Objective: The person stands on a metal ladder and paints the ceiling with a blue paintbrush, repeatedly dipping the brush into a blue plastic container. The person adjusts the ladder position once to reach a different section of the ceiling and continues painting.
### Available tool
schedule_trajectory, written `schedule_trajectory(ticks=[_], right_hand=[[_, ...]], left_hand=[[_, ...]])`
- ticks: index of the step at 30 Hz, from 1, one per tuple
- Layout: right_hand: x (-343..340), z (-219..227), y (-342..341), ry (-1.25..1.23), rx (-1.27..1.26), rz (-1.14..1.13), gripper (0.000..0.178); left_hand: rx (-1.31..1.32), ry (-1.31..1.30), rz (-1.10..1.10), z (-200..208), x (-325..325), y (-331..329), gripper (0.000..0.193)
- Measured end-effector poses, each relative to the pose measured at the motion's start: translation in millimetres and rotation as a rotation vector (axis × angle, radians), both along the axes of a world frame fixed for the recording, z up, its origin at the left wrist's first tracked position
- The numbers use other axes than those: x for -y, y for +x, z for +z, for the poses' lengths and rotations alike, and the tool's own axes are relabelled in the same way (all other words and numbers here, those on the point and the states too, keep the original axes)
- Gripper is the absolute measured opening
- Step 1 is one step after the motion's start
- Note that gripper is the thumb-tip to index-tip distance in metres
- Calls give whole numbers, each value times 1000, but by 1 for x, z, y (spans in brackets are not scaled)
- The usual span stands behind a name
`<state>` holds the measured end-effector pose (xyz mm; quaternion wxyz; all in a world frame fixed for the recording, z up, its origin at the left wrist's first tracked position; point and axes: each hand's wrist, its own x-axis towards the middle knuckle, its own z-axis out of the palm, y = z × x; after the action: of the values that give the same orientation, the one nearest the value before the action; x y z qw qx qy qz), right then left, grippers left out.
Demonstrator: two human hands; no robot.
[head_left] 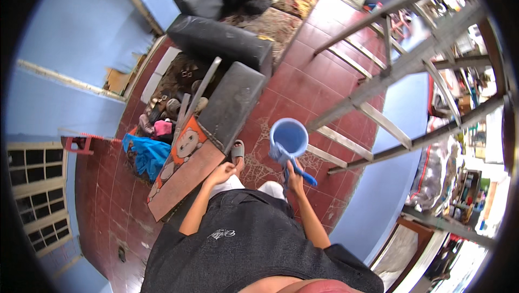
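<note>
Red floor tiles (303, 84), some cracked and paint-spattered near the feet, spread beneath a person who stands looking straight down, blue walls (70, 28) on either side. A tall metal ladder (403, 66) leans across the right of the view, its lower rungs close beside the raised bucket. To the left, dark sofa cushions (219, 38) are stacked and tipped on end, with a long board bearing a cartoon picture (181, 163) propped against them, a crumpled blue sheet (145, 152) and a heap of shoes and oddments (162, 117) wedged behind it. A sandalled foot (237, 149) shows just below the board's edge.

Held out in front of the waist is a small blue plastic bucket (289, 136), its mouth facing up and apparently empty, with a blue cloth (281, 157) draped over its near rim and hanging down. The right hand (295, 176) is closed around the bucket's blue handle and the trailing cloth together, fingers wrapped tight. The left hand (221, 173) hangs free near the corner of the board, fingers loosely curled, with nothing in its grasp.

By the look of it, this is the carrying stage of cleaning work, bucket and cloth in transit. Any move forward would call for steering between the ladder's legs on the right and the propped board and cushions on the left, a narrow lane of tile.
</note>
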<state>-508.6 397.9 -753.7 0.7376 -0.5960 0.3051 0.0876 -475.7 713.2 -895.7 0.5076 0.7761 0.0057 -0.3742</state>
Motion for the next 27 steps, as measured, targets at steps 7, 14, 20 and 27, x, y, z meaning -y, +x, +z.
schedule_trajectory(ticks=[7,14,20,27], right_hand=[[-52,-43,253,-38,380,327,24],[-97,-75,460,-107,361,457,26],[-95,-121,582,0,266,596,32],[-59,-155,624,-20,11,834,45]], left_hand=[[151,-35,481,52,-47,66,41],[46,60,668,42,-47,53,43],[-89,150,1127,25,19,16,38],[-320,164,1051,7,132,-14,28]])
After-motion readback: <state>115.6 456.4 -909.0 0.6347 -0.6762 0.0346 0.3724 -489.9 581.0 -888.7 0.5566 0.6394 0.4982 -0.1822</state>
